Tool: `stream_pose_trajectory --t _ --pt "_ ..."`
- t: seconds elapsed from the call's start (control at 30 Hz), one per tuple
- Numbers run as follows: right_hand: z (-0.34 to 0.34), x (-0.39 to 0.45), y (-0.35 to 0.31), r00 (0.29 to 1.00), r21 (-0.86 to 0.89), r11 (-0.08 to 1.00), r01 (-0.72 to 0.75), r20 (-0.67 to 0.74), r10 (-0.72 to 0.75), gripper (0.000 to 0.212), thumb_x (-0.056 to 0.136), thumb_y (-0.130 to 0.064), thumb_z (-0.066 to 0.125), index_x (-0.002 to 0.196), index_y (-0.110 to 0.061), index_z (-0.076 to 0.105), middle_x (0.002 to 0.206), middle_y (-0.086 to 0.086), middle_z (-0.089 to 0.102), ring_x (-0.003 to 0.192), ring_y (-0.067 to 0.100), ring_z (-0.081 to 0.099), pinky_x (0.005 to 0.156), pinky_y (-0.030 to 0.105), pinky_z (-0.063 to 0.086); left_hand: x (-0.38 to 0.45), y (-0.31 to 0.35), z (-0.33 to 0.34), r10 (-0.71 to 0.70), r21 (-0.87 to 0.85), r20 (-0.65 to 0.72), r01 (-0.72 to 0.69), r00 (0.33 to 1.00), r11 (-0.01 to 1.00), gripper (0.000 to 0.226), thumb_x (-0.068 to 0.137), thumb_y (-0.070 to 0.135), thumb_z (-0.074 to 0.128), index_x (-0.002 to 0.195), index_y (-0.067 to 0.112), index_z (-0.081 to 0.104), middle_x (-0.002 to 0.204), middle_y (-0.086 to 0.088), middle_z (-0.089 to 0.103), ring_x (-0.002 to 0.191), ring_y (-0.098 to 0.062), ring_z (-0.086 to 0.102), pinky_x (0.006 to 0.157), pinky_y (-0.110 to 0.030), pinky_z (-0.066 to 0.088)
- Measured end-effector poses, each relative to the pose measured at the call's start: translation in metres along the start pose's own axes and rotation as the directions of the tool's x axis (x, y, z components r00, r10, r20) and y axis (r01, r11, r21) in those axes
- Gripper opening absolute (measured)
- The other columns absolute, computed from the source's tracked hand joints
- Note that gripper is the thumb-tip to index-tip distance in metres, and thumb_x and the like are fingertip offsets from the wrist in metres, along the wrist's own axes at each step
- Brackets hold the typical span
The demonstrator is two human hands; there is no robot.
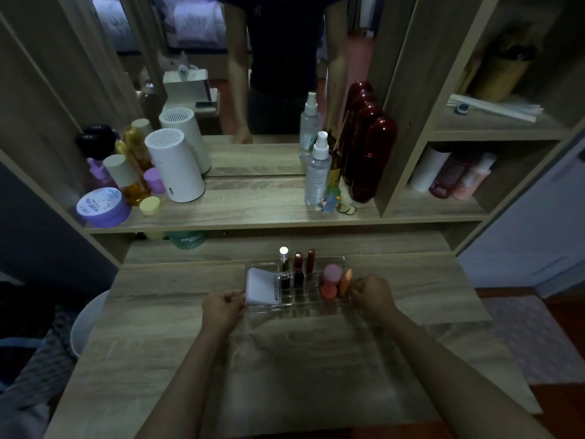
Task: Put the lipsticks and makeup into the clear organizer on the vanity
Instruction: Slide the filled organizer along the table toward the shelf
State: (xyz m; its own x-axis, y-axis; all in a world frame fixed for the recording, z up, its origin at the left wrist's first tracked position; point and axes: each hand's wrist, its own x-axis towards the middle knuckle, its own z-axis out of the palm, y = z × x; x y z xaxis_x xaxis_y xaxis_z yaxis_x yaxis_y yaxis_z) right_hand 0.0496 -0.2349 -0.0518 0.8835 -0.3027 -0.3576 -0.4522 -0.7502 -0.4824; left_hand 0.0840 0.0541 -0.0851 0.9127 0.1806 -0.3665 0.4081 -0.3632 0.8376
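The clear organizer [300, 301] sits on the wooden vanity top, a little beyond its middle. Its left compartment holds a white flat compact [261, 286]. The middle slots hold several upright lipsticks [298, 264], one with a shiny silver cap [284, 253]. Two pink round sponges [331, 274] and an orange oval one [345, 282] lie in the right compartment. My left hand [221, 307] grips the organizer's left end. My right hand [373, 294] grips its right end.
A raised shelf behind the organizer carries a white cylinder device [175, 166], a purple jar [101, 205], amber bottles, a clear spray bottle [318, 172] and dark red bottles [372, 160] before a mirror. Side cubbies at the right hold more bottles [452, 177]. A white stool [85, 324] stands left.
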Motion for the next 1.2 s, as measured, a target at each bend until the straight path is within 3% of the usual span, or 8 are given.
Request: stream_pose_trajectory --t 0.1,0.17,0.23,0.43,0.53,0.67,0.9,1.2 --pt "-0.002 0.0 0.004 1.0 -0.004 1.0 0.005 -0.013 -0.006 0.02 0.086 -0.009 0.059 0.086 -0.001 0.077 0.088 0.022 0.076 0.086 0.029 0.071 0.064 0.026 0.046 0.0 0.0 0.005 -0.011 -0.008 0.012 0.011 1.0 1.0 0.023 0.082 -0.002 0.064 0.104 -0.006 0.071 0.086 -0.022 0.073 0.044 0.003 0.061 0.044 -0.008 0.048" --pt "-0.006 0.001 0.008 1.0 -0.023 1.0 -0.001 -0.023 0.0 0.02 0.085 -0.009 0.059 0.089 0.0 0.077 0.091 0.022 0.076 0.088 0.029 0.071 0.066 0.026 0.045 -0.002 0.002 0.011 -0.023 -0.028 0.019 0.024 1.0 0.999 0.023 0.082 -0.002 0.065 0.104 -0.006 0.072 0.088 -0.023 0.073 0.065 -0.016 0.066 0.059 -0.023 0.056" --pt "-0.011 0.002 0.013 0.999 -0.029 1.0 -0.008 -0.037 0.007 0.02 0.085 -0.009 0.06 0.09 0.001 0.076 0.093 0.023 0.075 0.09 0.031 0.07 0.07 0.029 0.048 -0.003 0.005 0.019 -0.024 -0.048 0.022 0.025 0.999 0.999 0.022 0.082 -0.003 0.065 0.102 -0.006 0.072 0.091 -0.025 0.074 0.077 -0.02 0.064 0.075 -0.038 0.057" --pt "-0.032 0.001 0.035 0.997 -0.036 0.998 -0.05 -0.062 0.047 0.018 0.083 -0.01 0.064 0.087 0.001 0.078 0.093 0.024 0.075 0.093 0.031 0.071 0.075 0.028 0.05 -0.006 0.014 0.05 -0.023 -0.117 0.119 0.037 0.993 0.992 0.018 0.083 -0.008 0.06 0.098 -0.01 0.071 0.078 -0.018 0.07 0.075 -0.023 0.06 0.074 -0.04 0.05" --pt "-0.043 0.001 0.05 0.995 -0.023 0.998 -0.061 -0.082 0.059 0.018 0.083 -0.008 0.063 0.084 0.002 0.078 0.087 0.022 0.076 0.088 0.029 0.072 0.067 0.023 0.044 -0.01 0.021 0.067 -0.053 -0.149 0.153 0.076 0.987 0.986 0.015 0.083 -0.007 0.062 0.084 0.002 0.074 0.064 -0.006 0.073 0.072 -0.025 0.065 0.074 -0.041 0.055" --pt "-0.058 0.001 0.073 0.993 -0.031 0.997 -0.072 -0.101 0.068 0.021 0.09 -0.01 0.058 0.091 0.004 0.074 0.096 0.021 0.075 0.093 0.029 0.069 0.068 0.017 0.036 -0.016 0.028 0.091 -0.047 -0.155 0.185 0.077 0.982 0.985 0.031 0.08 -0.007 0.064 0.066 0.019 0.072 0.086 -0.028 0.073 0.081 -0.029 0.065 0.082 -0.053 0.055" --pt "-0.083 0.005 0.119 0.992 0.02 0.999 -0.047 -0.112 0.049 0.022 0.094 -0.017 0.056 0.095 0.0 0.069 0.096 0.015 0.073 0.093 0.024 0.068 0.088 0.031 0.054 -0.032 0.042 0.136 0.087 -0.003 0.199 -0.089 0.976 0.996 0.018 0.08 -0.007 0.061 0.088 0.0 0.076 0.087 -0.026 0.075 0.072 -0.02 0.064 0.073 -0.047 0.056" --pt "-0.112 0.019 0.16 0.993 -0.027 0.996 -0.088 -0.084 0.085 0.023 0.097 -0.015 0.051 0.109 0.001 0.063 0.114 0.018 0.067 0.109 0.026 0.063 0.099 0.03 0.047 -0.053 0.062 0.179 0.139 0.102 0.202 -0.162 0.969 0.981 0.018 0.081 -0.003 0.064 0.094 -0.004 0.076 0.09 -0.019 0.077 0.083 -0.027 0.072 0.082 -0.045 0.057"
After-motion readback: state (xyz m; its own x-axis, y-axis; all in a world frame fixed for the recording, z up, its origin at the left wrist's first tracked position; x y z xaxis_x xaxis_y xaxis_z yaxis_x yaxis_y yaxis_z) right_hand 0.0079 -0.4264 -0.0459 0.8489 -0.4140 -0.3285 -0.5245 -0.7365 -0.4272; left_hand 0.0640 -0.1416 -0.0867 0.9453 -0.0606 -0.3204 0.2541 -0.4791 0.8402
